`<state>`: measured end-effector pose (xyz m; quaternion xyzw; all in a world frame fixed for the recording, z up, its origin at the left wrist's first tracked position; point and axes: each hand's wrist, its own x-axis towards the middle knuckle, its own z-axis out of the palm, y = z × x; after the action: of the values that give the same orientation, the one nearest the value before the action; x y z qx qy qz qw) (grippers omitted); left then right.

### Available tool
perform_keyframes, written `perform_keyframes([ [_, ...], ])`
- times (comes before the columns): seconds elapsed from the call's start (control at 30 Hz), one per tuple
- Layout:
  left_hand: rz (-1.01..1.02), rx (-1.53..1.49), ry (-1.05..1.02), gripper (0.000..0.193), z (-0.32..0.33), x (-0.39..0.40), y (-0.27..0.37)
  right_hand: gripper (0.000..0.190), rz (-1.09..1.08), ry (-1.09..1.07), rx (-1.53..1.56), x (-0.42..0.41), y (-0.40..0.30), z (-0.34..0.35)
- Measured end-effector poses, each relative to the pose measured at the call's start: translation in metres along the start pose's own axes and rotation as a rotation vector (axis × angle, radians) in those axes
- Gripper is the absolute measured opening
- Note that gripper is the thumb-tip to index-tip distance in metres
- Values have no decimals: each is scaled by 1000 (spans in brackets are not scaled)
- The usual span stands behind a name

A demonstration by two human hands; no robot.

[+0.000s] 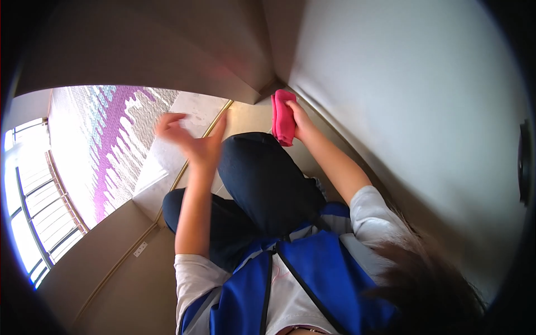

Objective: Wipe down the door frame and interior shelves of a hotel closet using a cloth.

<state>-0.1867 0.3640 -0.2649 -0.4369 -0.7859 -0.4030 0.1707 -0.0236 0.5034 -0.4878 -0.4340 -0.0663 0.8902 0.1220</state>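
Note:
My right hand (300,121) grips a folded bright pink cloth (284,119), thumb over its near fold. The cloth is just beyond my raised knee, by the corner where a brown panel (167,46) meets a pale wall or door panel (402,92). My left hand (194,136) is in the air with its fingers and thumb spread, blurred by motion, and nothing shows in it. Behind the left hand lie a glossy tile strip (197,111) and a brass-coloured trim (183,171).
Beyond the tile strip lies a patterned purple, grey and white carpet (111,146). A window with railings (37,201) stands at far left. A small metal plate (140,249) is on the brown surface at lower left. A dark fitting (523,163) is on the pale panel.

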Motion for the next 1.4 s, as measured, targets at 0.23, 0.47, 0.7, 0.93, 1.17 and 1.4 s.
perform_keyframes([
  [0.23, 232, -294, 322, 96, 13, 113, -2, 37, -353, 299, -75, 132, 18, -4],
  [0.47, 245, -438, 402, 86, 33, 122, 18, 40, -402, 588, 61, 166, 4, 15],
  [0.7, 230, -295, 331, 95, 37, 131, 10, 39, -452, 501, -104, 180, -7, 4],
  [0.93, 302, -384, 346, 98, 37, 137, 19, 56, -213, 617, -727, 171, 11, -7],
  [1.17, 300, -422, 350, 96, 32, 136, 21, 52, -263, 314, -1845, 161, -28, 20],
  [1.4, 377, -340, 285, 95, 27, 136, 11, 54, -321, 395, -1637, 93, 17, 4],
])
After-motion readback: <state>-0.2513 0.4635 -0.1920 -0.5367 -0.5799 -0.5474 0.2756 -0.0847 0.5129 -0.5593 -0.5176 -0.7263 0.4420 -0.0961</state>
